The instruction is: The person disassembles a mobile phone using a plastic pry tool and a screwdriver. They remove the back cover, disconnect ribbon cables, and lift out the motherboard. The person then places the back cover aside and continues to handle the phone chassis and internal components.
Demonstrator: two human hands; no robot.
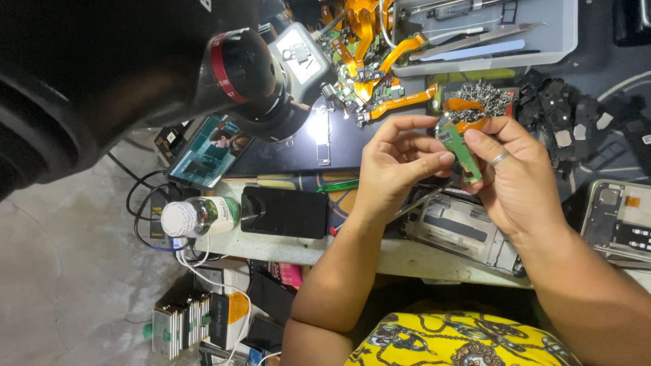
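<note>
Yellow patterned garment [468, 342] at 6 o'clock, nearest the camera. Floor [61, 271] pale, at 8 o'clock, with stacked small boxes [180, 329] and white cables [203, 271] below the tabletop edge. Tabletop [352, 251] light-coloured, cluttered.

Left hand [393, 169] and right hand [508, 169] raised together just above the tabletop, centre-right. Both pinch a small green circuit board [463, 150]: left fingers [434, 161] closed on its left edge, right fingers [475, 139] closed around its right side. Ring on a right finger. A thin metal tool [424, 200] sticks out below the left hand; which hand holds it, cannot tell.

Under the hands, an opened phone frame [461, 227]; another frame [620, 220] at 3 o'clock. Black phone [285, 211] lies flat at 9 o'clock of the hands, white-capped bottle [196, 217] lying beside it. Tilted phone with lit screen [210, 150] further left.

Further back, a round dish [475, 108] piled with small screws, touching distance above the board. Orange flex cables and boards [369, 61] at 12 o'clock. Grey tray [485, 34] at 1 o'clock holds tweezers and slim tools. Microscope head [264, 74] with red ring at 10 o'clock. Black loose parts [569, 115] at 2 o'clock.
</note>
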